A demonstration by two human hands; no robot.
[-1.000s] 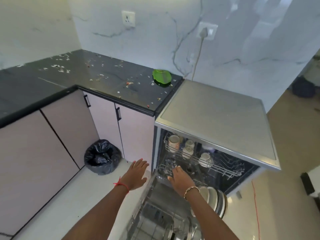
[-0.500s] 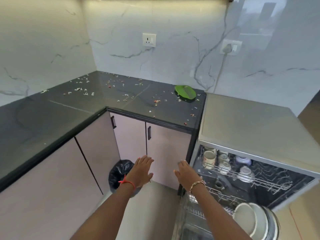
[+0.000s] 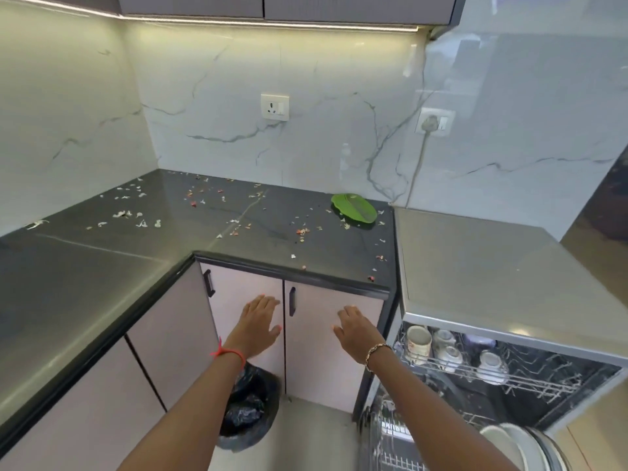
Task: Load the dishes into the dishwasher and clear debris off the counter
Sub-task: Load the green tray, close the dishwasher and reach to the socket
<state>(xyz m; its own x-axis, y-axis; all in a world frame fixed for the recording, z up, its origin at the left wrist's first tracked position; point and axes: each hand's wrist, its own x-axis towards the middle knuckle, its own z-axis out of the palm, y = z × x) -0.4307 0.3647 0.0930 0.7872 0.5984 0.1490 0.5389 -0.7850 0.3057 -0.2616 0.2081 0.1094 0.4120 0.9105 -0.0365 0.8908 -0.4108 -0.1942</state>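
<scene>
The left hand (image 3: 258, 321) and right hand (image 3: 355, 331) are stretched out side by side before the cupboard doors (image 3: 326, 351), fingers straight and spread, holding nothing; they may touch the doors, though that is hard to judge. Scraps (image 3: 238, 229) lie scattered on the dark counter (image 3: 85, 266) at twelve o'clock, with a green plate (image 3: 354, 211) at one o'clock. The open dishwasher (image 3: 475, 266) at four o'clock holds cups (image 3: 418, 341) and plates (image 3: 509, 443). A black bin bag (image 3: 248, 409) sits at six o'clock.

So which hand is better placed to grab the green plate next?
Likely right. The right hand, open and empty, sits below the right end of the counter, where the green plate lies; the left hand is farther left.
</scene>
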